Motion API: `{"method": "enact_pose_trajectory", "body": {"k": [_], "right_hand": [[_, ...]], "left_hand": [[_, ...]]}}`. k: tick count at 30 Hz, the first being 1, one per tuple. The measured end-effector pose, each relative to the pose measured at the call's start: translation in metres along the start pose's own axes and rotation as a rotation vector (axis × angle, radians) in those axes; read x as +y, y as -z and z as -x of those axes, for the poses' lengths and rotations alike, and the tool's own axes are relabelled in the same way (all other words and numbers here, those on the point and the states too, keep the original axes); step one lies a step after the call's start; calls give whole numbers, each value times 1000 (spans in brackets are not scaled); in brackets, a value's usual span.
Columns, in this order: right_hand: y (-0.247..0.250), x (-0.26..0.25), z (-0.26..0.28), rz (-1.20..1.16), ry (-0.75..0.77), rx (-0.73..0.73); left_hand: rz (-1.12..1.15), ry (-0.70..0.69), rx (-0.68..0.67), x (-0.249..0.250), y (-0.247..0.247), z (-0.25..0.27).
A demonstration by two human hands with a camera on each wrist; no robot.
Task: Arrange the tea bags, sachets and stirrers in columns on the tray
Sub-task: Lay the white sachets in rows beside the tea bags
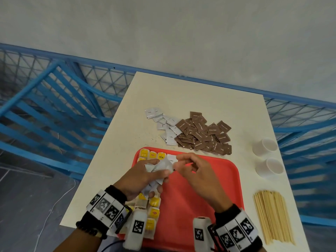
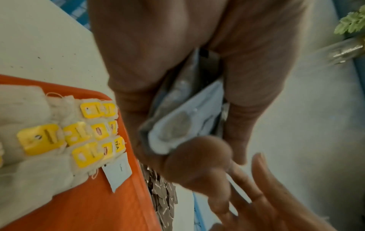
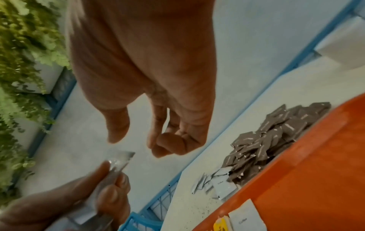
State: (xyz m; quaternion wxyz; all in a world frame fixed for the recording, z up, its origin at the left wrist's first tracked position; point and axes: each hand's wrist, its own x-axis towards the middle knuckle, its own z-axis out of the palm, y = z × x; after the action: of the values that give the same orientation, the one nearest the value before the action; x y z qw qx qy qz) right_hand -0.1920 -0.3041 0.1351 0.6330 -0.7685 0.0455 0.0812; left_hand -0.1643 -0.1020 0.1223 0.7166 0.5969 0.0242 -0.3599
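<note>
My left hand (image 1: 156, 172) hovers over the red tray (image 1: 209, 180) and grips a bunch of white sachets (image 1: 162, 166), seen close up as white sachets (image 2: 187, 118) in the left wrist view. My right hand (image 1: 179, 163) is just right of the bunch, its fingers loosely curled and holding nothing (image 3: 136, 145). Yellow-tagged tea bags (image 1: 154, 212) lie in columns along the tray's left side. One white sachet (image 1: 171, 158) lies flat on the tray beside their top row. Wooden stirrers (image 1: 272, 217) lie on the table right of the tray.
Beyond the tray lie a loose pile of white sachets (image 1: 164, 124) and a larger heap of brown sachets (image 1: 203, 133). Two white paper cups (image 1: 264, 147) stand at the table's right edge. Blue railings surround the table.
</note>
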Motion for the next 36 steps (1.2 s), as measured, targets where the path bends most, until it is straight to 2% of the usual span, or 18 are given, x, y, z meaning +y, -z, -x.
{"method": "enact_pose_trajectory", "body": {"k": [2,3,7,10,15,19,21,24,27,32,36], "right_hand": [[-2,-2,-3,76,25,-49],[-3,-1,-4,68,22,-47],[-6,11,-6,-53,-46,125],[-11,15,-2,-85,-67,107],[-10,18,1,-36,-10,155],[-10,24,4,-85,-97,30],[-11,25,6,-88,-89,14],[-16,25,8,-235,-118,91],[-21,24,11,-382,-164,127],[-19,26,13,-356,-188,109],[-10,39,12,-191,-239,49]], "left_hand": [[-55,7,-72,2,-4,3],[-62,0,-62,2,-4,3],[34,-95,169,-1,-1,-3],[49,-135,254,-4,1,-6],[-134,-115,218,-9,0,-2],[-331,-198,226,-11,-2,-2],[-393,-252,241,-11,-4,-3],[-318,-251,283,-10,-8,-4],[-236,-202,250,-12,-14,-2],[-173,-205,274,-19,-10,-9],[-196,-187,304,-27,-7,-11]]}}
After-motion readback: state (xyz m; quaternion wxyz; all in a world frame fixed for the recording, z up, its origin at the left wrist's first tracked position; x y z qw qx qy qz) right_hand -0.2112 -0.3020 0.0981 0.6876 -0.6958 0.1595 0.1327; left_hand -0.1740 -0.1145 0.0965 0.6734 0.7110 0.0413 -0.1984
